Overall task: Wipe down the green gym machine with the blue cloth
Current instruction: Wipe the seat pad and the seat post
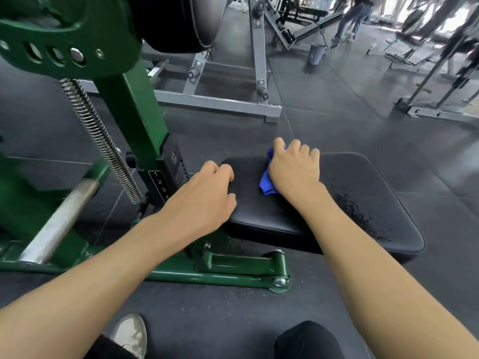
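Reaching forward past a pale shoe (131, 332) and a dark-clad knee (308, 340), the person has both bare arms stretched to the black seat pad (363, 203) of the green gym machine (134, 107). The left hand (204, 200) curls its fingers over the pad's left end and holds it, while the right hand (293, 172) grips the bunched blue cloth (267, 182) and presses it on the pad's top near the far edge. Beyond, a coil spring (101, 141) slants down beside the green upright, a grey steel rack (220, 99) stands on the dark floor, and another person (355, 16) is far off.
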Available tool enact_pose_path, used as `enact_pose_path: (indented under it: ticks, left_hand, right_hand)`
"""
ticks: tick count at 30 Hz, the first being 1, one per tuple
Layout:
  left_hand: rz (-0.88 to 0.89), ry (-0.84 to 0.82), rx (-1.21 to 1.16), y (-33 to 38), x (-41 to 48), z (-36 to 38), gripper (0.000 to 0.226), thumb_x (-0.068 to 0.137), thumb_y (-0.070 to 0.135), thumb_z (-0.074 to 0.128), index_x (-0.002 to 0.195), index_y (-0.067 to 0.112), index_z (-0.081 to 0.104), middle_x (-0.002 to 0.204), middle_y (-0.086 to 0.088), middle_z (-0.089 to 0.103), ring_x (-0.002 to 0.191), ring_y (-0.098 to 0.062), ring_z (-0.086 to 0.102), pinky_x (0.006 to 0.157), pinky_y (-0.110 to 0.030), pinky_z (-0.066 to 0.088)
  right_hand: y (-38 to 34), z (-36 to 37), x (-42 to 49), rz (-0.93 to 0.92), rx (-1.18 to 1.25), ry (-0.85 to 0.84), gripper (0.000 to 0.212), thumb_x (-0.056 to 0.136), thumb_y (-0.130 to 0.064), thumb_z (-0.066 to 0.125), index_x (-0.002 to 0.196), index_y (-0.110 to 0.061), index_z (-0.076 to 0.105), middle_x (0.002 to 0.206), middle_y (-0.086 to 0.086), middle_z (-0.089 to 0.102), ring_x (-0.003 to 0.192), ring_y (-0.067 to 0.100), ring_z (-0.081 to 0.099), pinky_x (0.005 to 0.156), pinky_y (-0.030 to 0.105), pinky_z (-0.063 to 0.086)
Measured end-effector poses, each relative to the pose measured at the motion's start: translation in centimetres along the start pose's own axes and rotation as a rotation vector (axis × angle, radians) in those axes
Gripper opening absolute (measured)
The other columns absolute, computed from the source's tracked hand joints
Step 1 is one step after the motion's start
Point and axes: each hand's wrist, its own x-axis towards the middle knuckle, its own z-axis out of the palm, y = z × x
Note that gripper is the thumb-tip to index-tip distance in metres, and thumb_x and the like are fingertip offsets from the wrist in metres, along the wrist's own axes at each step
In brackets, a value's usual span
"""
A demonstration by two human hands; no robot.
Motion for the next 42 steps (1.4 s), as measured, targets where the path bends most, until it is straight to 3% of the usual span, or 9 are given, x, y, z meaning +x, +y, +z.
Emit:
enact_pose_path:
  ticks: [3,7,12,16,22,31,35,39,42]
  left_hand:
    - [0.001,-0.002,0.016,0.3,0.0,0.2,0.033,0.103,0.033,0.050,0.134,0.023,0.049,0.132,0.001,0.046,0.112,-0.023,0.054,0.096,-0.042,0.048]
    - [0.019,0.005,0.048,0.2,-0.1,0.8,0.036,0.103,0.036,0.049,0.137,0.024,0.050,0.138,0.002,0.046,0.124,-0.023,0.049,0.099,-0.039,0.046]
    - [0.172,0.070,0.043,0.3,0.5,1.6,0.038,0.102,0.038,0.054,0.136,0.023,0.055,0.139,0.008,0.049,0.129,-0.018,0.044,0.105,-0.034,0.041]
    - [0.226,0.064,0.062,1.8,0.9,2.4,0.045,0.101,0.044,0.052,0.141,0.025,0.053,0.142,0.010,0.049,0.134,-0.017,0.045,0.108,-0.042,0.041]
    - [0.219,0.052,0.161,2.6,1.0,3.5,0.043,0.104,0.042,0.044,0.142,0.024,0.052,0.143,0.009,0.047,0.135,-0.016,0.042,0.107,-0.043,0.035]
    - [0.244,0.028,0.226,2.2,1.1,3.7,0.044,0.103,0.045,0.036,0.137,0.022,0.053,0.138,0.005,0.050,0.132,-0.021,0.044,0.104,-0.047,0.039]
    - [0.224,0.025,0.261,3.0,1.2,3.5,0.054,0.092,0.047,0.027,0.129,0.021,0.056,0.129,0.003,0.054,0.124,-0.024,0.049,0.098,-0.049,0.044]
    - [0.209,0.038,0.305,3.1,1.2,3.8,0.052,0.090,0.045,0.026,0.123,0.019,0.057,0.123,0.001,0.055,0.119,-0.026,0.051,0.093,-0.050,0.046]
    - [0.202,0.040,0.312,3.4,1.2,3.8,0.052,0.087,0.045,0.025,0.118,0.018,0.059,0.117,0.000,0.056,0.112,-0.027,0.053,0.088,-0.050,0.048]
  right_hand:
    - [0.9,1.2,2.6,-0.043,0.098,-0.142,0.028,0.100,-0.013,0.040,0.126,-0.008,0.049,0.117,0.019,0.057,0.105,0.036,0.057,0.085,0.043,0.035]
    - [2.4,-0.5,-4.2,-0.072,-0.008,0.096,0.027,0.084,-0.009,0.043,0.104,-0.009,0.061,0.076,0.009,0.049,0.064,0.028,0.039,0.066,0.037,0.025]
    - [5.5,-1.5,-12.5,-0.108,0.005,0.090,0.029,0.073,-0.004,0.067,0.097,-0.011,0.053,0.067,0.004,0.028,0.057,0.024,0.025,0.060,0.037,0.018]
    - [4.8,0.0,-7.2,0.005,-0.049,0.134,0.024,0.080,-0.008,0.042,0.094,-0.010,0.061,0.065,0.006,0.041,0.058,0.025,0.029,0.061,0.035,0.022]
    - [6.4,1.3,-0.4,-0.054,0.007,-0.089,0.038,0.098,-0.008,0.039,0.136,-0.007,0.045,0.111,0.019,0.057,0.094,0.035,0.055,0.075,0.040,0.025]
    - [8.9,-1.3,-13.3,-0.150,0.020,0.199,0.013,0.091,-0.018,0.037,0.081,-0.014,0.044,0.061,0.002,0.023,0.051,0.023,0.019,0.057,0.035,0.017]
    - [8.3,1.1,-6.4,0.007,-0.099,0.145,0.014,0.082,-0.019,0.065,0.092,-0.012,0.060,0.064,0.006,0.049,0.053,0.027,0.036,0.062,0.035,0.021]
    - [8.0,1.9,-0.4,0.012,0.006,-0.096,0.027,0.103,-0.019,0.043,0.128,-0.010,0.048,0.112,0.016,0.061,0.099,0.037,0.060,0.076,0.041,0.023]
    - [8.2,1.1,-2.4,0.002,0.032,-0.064,0.027,0.100,-0.021,0.050,0.123,-0.010,0.056,0.097,0.016,0.062,0.083,0.036,0.061,0.071,0.040,0.025]
